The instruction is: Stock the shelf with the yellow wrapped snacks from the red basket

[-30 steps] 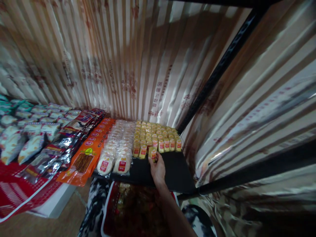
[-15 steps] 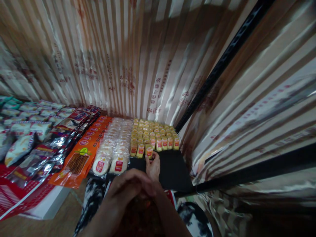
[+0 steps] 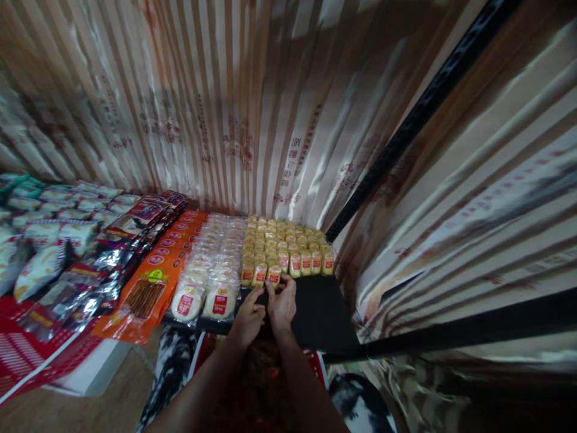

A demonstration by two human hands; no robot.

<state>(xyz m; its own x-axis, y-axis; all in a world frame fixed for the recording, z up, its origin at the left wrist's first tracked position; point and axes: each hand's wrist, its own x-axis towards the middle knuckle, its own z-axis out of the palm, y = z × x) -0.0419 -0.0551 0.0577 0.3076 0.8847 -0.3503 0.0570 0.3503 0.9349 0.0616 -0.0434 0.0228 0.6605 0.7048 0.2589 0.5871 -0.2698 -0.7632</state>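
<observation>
Small yellow snack packs with red labels stand in tight rows on a black shelf board. My right hand has its fingertips at the lower edge of one front snack pack, thumb and fingers closed about it. Beside it, my left hand is half curled, thumb and forefinger apart, just below the neighbouring pack. I see nothing in that hand. Directly left of the yellow packs are two rows of clear-wrapped round white crackers.
An orange bag of brown sticks, dark shiny packets and white snack bags lie further left. Below them is a red basket. Striped printed sheeting hangs behind; a black post slants at the right.
My left hand has moved forward, up beside my right hand at the front row. The right hand stays at the same pack, which now sits more in line with its neighbours.
</observation>
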